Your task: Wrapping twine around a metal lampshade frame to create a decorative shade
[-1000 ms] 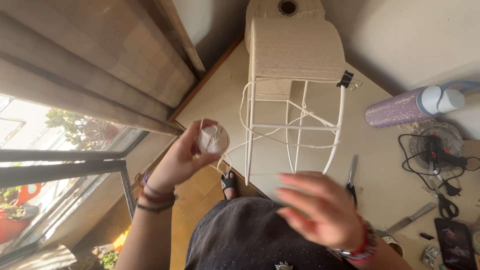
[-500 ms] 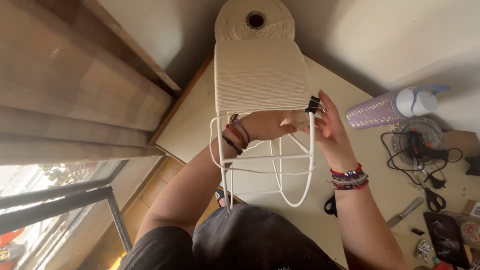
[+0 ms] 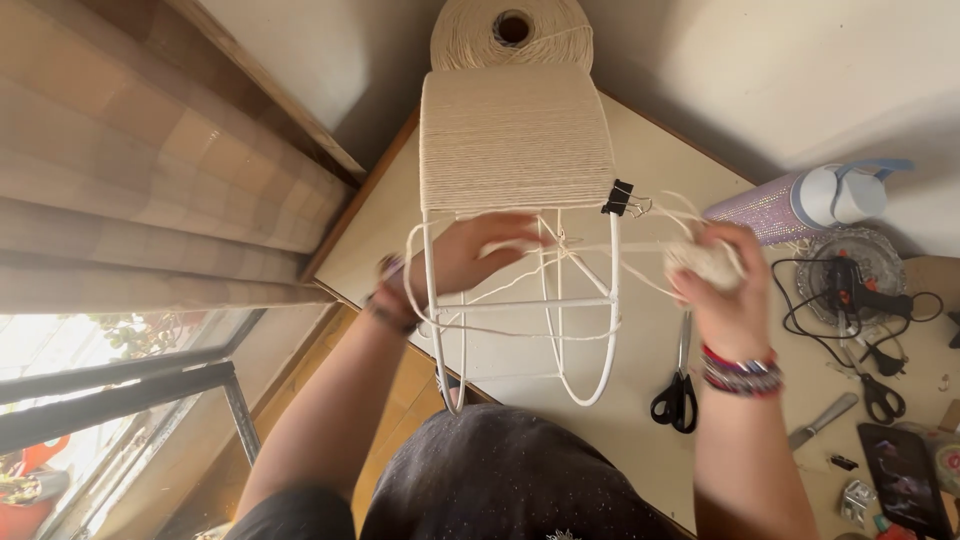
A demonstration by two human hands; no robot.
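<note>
Hands work at a white wire frame standing on the pale counter. The left hand reaches inside the frame, fingers curled loosely on a strand of cream cord; the right hand is closed around a small bundle of that cord just outside it. Keeping the strand taut and snug against the wound rows would likely give an even wrap. One black binder clip pins the winding. One large cream spool sits behind, two black-handled scissors lie right, beside one glittery purple bottle.
</note>
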